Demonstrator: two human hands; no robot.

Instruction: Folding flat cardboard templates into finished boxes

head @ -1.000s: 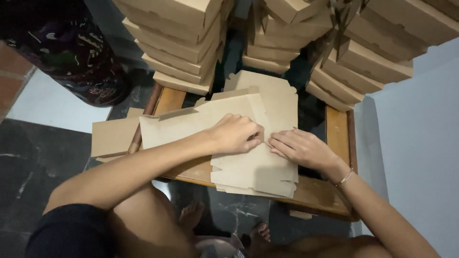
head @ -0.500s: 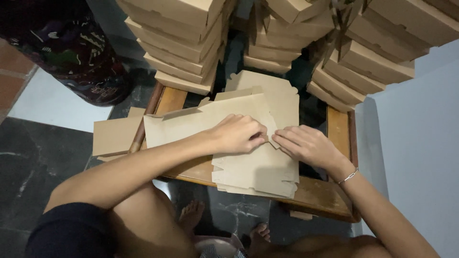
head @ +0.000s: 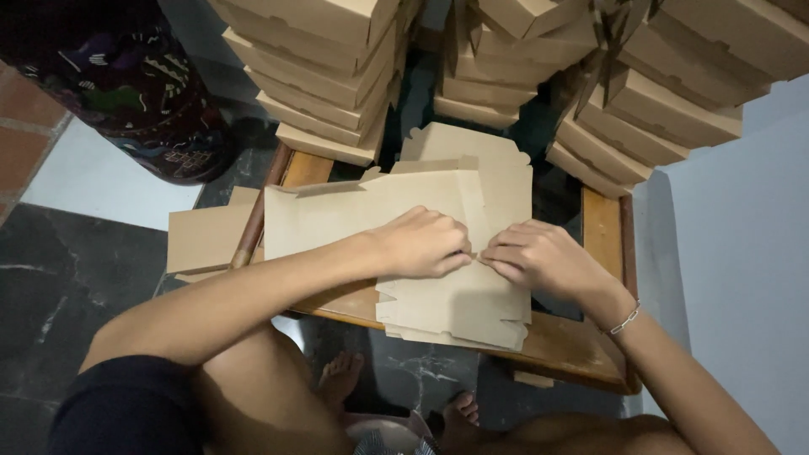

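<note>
The flat cardboard blank [head: 371, 211] lies on top of a stack of like blanks [head: 459, 312] on the wooden table [head: 602, 232], with its long axis running left to right across the scene. The two hands meet at the right end of the blank, near the middle of the table. The left hand [head: 421, 244] lies on the blank, fingers curled closed and pinching a fold line at its right edge. The right hand [head: 543, 257] comes in from the right, its fingertips closed on the same edge, so the two grips touch or nearly touch at one point. The bulk of the blank therefore extends left and far from the grips, and the left forearm crosses over its near edge. Both hands are equally close to the fold. Folded boxes [head: 329, 76] stand stacked along the far side of the table. Compared with one second ago, the hands are closer together: the gap between them has closed, and the blank has kept its place.
</note>
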